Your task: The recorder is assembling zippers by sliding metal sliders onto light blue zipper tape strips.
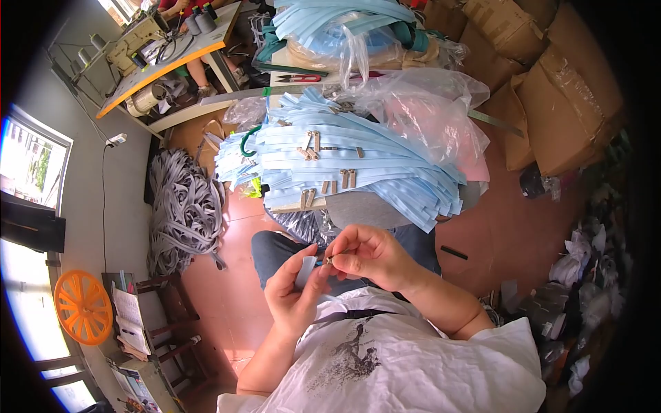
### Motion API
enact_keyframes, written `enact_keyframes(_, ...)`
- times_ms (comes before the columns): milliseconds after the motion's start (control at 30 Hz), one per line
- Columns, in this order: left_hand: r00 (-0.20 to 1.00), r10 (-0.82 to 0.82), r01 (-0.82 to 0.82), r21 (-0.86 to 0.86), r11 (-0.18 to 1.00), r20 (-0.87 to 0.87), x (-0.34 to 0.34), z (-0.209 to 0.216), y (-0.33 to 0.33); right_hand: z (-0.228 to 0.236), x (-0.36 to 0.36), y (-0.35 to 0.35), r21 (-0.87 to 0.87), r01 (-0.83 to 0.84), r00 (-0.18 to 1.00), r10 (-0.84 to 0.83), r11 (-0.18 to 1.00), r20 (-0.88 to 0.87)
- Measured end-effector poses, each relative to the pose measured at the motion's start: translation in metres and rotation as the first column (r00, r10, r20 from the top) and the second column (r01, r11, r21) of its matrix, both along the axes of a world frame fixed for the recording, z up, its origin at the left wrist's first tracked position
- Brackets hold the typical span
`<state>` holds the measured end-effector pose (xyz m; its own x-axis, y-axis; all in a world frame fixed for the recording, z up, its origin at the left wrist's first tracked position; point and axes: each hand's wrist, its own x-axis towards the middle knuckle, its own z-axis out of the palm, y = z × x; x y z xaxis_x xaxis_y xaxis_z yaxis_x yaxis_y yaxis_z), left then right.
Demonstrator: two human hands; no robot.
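Over my lap, my left hand is closed on the end of a light blue zipper tape, pinched between thumb and fingers. My right hand meets it, thumb and fingers pressed round a small metal piece that looks like a zipper slider; the fingers partly cover it. In front of my knees, a thick pile of light blue zipper tapes fans across the work surface. Several small metal zipper pulls lie on this pile, some in pairs.
Red-handled thread snips lie beyond the pile, beside clear plastic bags. Grey zipper tapes heap on the floor at left. Cardboard boxes stand at right. A person sits by a sewing machine table at far left.
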<state>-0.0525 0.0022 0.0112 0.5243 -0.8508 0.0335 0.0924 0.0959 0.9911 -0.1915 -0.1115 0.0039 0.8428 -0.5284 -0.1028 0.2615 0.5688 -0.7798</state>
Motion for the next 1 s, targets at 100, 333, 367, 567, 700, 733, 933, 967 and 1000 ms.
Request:
enact_keyframes(100, 0.991, -0.117, 0.115, 0.042, 0.992, 0.063, 0.008, -0.003, 0.002, 0.009, 0.0, -0.004, -0.035, -0.051, 0.997, 0.048, 0.998, -0.064)
enact_keyframes(333, 0.986, -0.14, 0.137, 0.041, 0.99, 0.095, 0.007, 0.001, 0.001, 0.006, -0.001, -0.006, -0.054, -0.027, 0.996, 0.022, 0.998, -0.085)
enact_keyframes(367, 0.99, -0.12, 0.116, 0.054, 0.992, 0.077, 0.007, 0.002, 0.001, 0.006, -0.002, -0.006, -0.079, -0.033, 0.998, 0.028, 0.996, -0.065)
enact_keyframes(567, 0.932, -0.131, 0.146, -0.019, 0.989, 0.338, 0.013, -0.005, 0.001, 0.013, -0.002, -0.012, -0.141, -0.074, 0.992, 0.059, 0.987, -0.111)
enact_keyframes(700, 0.899, -0.079, 0.109, -0.045, 0.993, 0.43, 0.012, -0.006, 0.002, 0.014, -0.003, -0.014, -0.192, -0.108, 0.989, 0.085, 0.976, -0.122)
enact_keyframes(733, 0.902, -0.091, 0.127, -0.059, 0.99, 0.421, 0.013, -0.009, 0.002, 0.014, -0.003, -0.014, -0.181, -0.119, 0.987, 0.096, 0.976, -0.128)
enact_keyframes(933, 0.908, -0.091, 0.124, -0.055, 0.991, 0.408, 0.013, -0.006, 0.002, 0.011, -0.002, -0.011, -0.196, -0.102, 0.992, 0.084, 0.975, -0.098)
enact_keyframes(967, 0.908, -0.08, 0.114, -0.059, 0.992, 0.412, 0.013, -0.006, 0.002, 0.009, -0.001, -0.01, -0.212, -0.08, 0.995, 0.065, 0.974, -0.077)
enact_keyframes(1000, 0.908, -0.08, 0.114, -0.059, 0.992, 0.412, 0.013, -0.008, 0.002, 0.006, 0.0, -0.008, -0.212, -0.08, 0.995, 0.065, 0.974, -0.077)
